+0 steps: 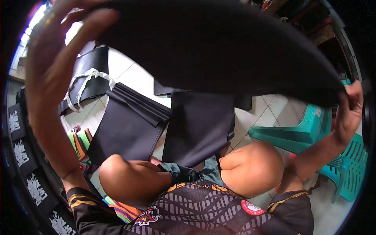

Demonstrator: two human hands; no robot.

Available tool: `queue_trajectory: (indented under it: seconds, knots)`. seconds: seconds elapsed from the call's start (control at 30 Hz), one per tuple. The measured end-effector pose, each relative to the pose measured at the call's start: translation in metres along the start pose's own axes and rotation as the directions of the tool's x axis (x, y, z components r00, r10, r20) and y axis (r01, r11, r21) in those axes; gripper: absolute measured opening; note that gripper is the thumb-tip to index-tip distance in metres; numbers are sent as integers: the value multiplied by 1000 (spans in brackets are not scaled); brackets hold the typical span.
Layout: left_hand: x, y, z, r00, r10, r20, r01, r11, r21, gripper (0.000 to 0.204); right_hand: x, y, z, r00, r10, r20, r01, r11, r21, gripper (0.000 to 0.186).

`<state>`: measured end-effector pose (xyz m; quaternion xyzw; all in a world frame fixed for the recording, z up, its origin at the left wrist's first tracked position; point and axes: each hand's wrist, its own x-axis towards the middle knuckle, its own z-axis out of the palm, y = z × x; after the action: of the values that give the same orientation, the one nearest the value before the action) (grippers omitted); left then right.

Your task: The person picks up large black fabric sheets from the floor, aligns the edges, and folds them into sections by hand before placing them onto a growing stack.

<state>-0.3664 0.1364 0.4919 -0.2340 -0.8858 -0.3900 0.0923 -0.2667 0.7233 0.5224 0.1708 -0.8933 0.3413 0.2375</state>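
"Where, that black fabric sheet [219,47]?"
"Up high, stretched wide: gripped at one end in the left hand [53,43], at the other in the right hand [349,111]."
"And underneath?"
"Flat black panels [199,121] on the tiled floor [135,80]."

White stylised lettering [36,189] repeats down the black pieces [24,135] at far left. Person's shirt [219,213]: orange characters [179,187] on the front, partly cut off; red-and-white round badge [253,207], text round its ring, right side; multicolour crest [147,217] with small letters, left. Stool [290,135] mark [318,111]: unreadable from here.
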Motion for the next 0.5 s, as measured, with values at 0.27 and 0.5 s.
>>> queue_trajectory:
  seconds: [0.27,0.5]
  knots:
    - [75,-84,82,985,89,-146,-121,967,-223,39,56,44,102,990,126,71,-127,992,21,26]
    - [-4,-225,295,610,-405,681,667,727,-165,24,-124,239,316,742,505,440,-622,764,171,21]
